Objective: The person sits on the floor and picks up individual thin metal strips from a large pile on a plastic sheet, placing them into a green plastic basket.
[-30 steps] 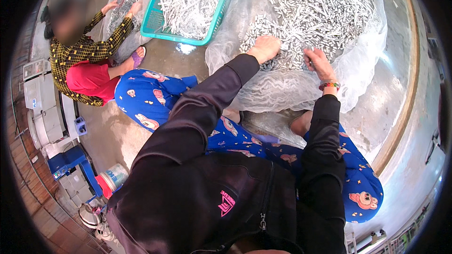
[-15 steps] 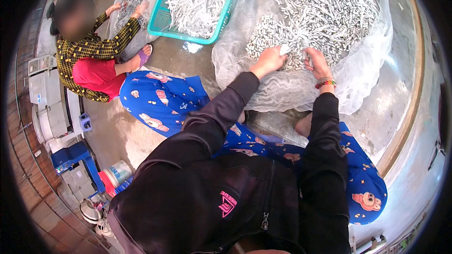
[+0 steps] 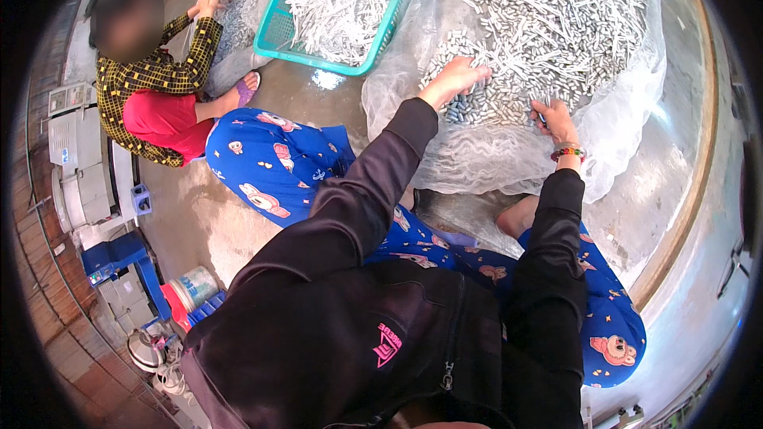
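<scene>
A wide heap of small silvery capsule-shaped pieces, mixed with longer pale strips, is spread in front of me. My left hand rests over the near left part of the heap, fingers stretched to the right, with nothing visible held. Close to the heap's near edge, my right hand has its fingers curled together at the pieces. Whatever they pinch is too small to make out. Beaded bands circle the right wrist. Under the heap lies a crumpled clear plastic sheet.
A teal plastic basket of pale strips stands left of the heap. Beyond it, another person in a yellow-and-black checked top squats beside a second plastic sheet of pieces. A bucket and machines line the left side.
My left hand has shifted slightly up, and the white piece at its fingers no longer shows. The right hand has moved right and down. The other person's hands have risen.
</scene>
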The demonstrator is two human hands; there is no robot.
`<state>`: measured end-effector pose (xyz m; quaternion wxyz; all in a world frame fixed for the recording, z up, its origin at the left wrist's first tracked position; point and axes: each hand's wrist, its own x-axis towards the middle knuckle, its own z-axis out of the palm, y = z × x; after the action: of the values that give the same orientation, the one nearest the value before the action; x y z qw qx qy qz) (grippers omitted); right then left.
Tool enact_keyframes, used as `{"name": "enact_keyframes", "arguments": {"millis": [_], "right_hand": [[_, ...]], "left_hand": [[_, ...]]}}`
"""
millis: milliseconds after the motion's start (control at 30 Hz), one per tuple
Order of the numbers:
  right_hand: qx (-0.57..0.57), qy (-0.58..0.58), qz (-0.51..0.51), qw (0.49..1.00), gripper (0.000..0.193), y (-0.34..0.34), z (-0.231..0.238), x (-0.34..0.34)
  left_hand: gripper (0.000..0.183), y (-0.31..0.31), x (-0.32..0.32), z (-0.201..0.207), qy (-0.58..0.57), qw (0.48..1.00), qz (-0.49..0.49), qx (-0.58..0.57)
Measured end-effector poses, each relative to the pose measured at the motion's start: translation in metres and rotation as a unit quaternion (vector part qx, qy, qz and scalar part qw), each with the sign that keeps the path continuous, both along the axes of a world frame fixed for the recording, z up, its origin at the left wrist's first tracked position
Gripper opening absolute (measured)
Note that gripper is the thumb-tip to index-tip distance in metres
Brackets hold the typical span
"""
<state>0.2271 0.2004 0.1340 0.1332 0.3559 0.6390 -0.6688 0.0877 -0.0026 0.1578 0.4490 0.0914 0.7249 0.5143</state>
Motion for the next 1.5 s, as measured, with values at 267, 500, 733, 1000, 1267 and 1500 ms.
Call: {"name": "enact_keyframes", "arguments": {"millis": [267,500,733,1000,1267,1500], "right_hand": [[0.082,-0.012,0.261,0.962,0.023,-0.011,0.055,-0.02],[0.035,0.052,0.153,0.986,0.021,-0.042,0.088,-0.04],[0.096,0.112,0.135,0.98,0.06,-0.052,0.069,-0.081],[0.104,0.283,0.012,0.953,0.054,-0.063,0.198,-0.076],[0.397,0.011,0.25,0.883,0.026,-0.056,-0.014,-0.024],[0.336,-0.248,0.404,0.814,0.041,-0.055,-0.035,0.023]], "left_hand": [[0.038,0.016,0.005,-0.024,-0.06,0.972,0.035,0.224],[0.052,0.005,0.031,0.004,-0.304,0.913,0.018,0.27],[0.066,0.019,0.042,0.012,-0.416,0.795,0.274,0.345],[0.046,-0.027,-0.107,0.052,-0.345,0.59,0.249,0.687],[0.052,-0.045,-0.073,0.015,-0.115,0.894,0.268,0.341],[0.017,0.016,0.064,-0.026,0.449,0.809,-0.333,-0.184]]}}
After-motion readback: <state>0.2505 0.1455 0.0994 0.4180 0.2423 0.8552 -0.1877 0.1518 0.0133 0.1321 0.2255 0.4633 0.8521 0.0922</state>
